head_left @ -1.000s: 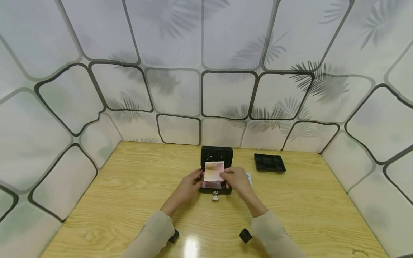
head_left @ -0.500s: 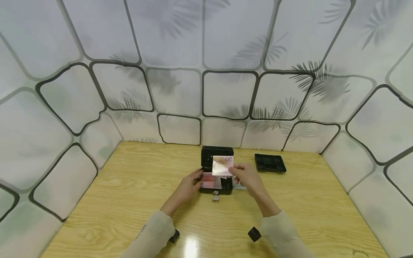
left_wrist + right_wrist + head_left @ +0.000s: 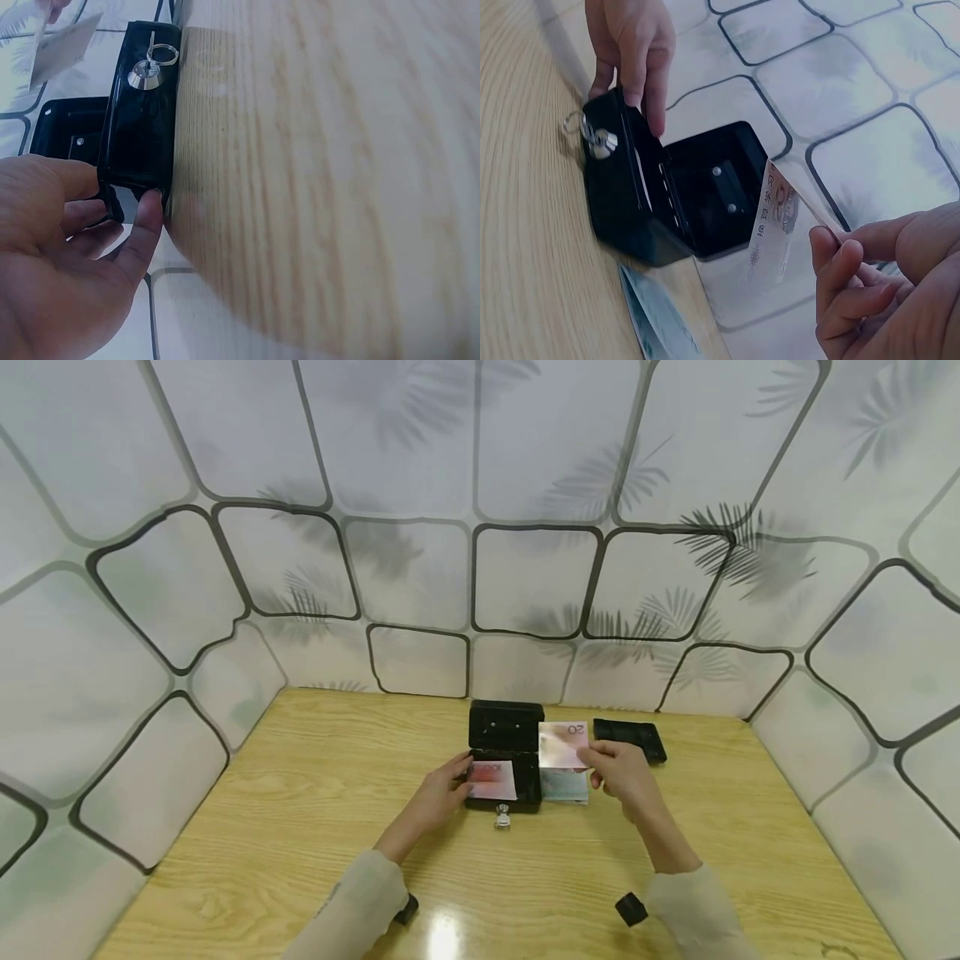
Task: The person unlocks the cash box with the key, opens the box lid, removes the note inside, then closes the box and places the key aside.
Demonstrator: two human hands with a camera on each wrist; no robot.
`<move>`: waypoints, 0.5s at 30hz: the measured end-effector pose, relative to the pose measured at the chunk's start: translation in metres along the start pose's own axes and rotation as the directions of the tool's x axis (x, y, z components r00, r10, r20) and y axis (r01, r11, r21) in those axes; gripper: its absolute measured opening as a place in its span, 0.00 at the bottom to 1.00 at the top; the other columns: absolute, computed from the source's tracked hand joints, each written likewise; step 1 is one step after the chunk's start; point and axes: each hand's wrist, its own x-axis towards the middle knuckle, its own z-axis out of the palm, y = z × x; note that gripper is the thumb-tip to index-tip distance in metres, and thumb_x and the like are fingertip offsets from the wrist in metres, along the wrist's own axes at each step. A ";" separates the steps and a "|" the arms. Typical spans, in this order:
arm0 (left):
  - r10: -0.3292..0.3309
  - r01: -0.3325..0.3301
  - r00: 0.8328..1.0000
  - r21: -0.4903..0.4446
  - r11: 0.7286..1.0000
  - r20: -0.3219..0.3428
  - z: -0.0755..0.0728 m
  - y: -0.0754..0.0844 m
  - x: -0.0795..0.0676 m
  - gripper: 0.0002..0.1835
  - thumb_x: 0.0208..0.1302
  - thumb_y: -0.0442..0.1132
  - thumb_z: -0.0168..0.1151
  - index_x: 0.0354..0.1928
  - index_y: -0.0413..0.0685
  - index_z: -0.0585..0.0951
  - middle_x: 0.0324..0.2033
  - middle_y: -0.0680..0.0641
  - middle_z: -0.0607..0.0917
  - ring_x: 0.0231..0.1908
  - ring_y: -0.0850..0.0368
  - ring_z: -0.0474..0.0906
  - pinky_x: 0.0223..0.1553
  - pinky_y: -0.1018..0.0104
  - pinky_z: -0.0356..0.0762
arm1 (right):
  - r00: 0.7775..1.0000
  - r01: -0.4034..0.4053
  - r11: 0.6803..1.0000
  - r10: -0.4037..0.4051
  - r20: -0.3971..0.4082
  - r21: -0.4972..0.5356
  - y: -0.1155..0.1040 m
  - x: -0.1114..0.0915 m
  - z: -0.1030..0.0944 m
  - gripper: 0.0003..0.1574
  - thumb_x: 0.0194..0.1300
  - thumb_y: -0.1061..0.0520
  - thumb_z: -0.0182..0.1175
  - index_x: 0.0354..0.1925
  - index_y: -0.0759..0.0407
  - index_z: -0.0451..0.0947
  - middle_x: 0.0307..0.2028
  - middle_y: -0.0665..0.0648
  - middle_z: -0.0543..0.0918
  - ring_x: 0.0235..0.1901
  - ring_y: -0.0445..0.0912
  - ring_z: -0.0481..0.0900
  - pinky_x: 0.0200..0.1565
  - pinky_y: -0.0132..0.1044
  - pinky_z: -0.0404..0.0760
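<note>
In the head view, the right hand (image 3: 624,774) pinches a pinkish 20 note (image 3: 561,745) by its right edge, holding it up just right of a black box (image 3: 521,807). The fingers of the left hand (image 3: 437,795) grip the box's left side. The box's lid (image 3: 506,717) stands open at the back, and a red note (image 3: 492,781) lies inside, toward the left. A pale green note (image 3: 566,787) lies on the tabletop (image 3: 300,827) just beside the box's right side, partly covered from view by the 20 note. A black tray (image 3: 654,752) sits farther back on the right, near a patterned wall (image 3: 525,581).

In the left wrist view, the thumb and forefinger of the left hand touch the end of the box. A key (image 3: 153,49) with a ring stands in the round lock (image 3: 145,76) on the front.

In the right wrist view, thumb and forefinger clamp the 20 note's edge, and the note hangs tilted. Two round studs show inside the lid.
</note>
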 end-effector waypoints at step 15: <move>-0.012 0.012 1.000 -0.018 1.000 0.007 -0.002 0.001 0.000 0.27 0.74 0.28 0.58 0.72 0.29 0.69 0.74 0.36 0.68 0.71 0.37 0.66 0.70 0.43 0.64 | 0.999 -0.017 0.995 0.012 -0.050 -0.101 0.013 -0.012 -0.053 0.26 0.78 0.53 0.59 0.60 0.75 0.76 0.33 0.53 0.86 0.24 0.39 0.74 0.23 0.28 0.67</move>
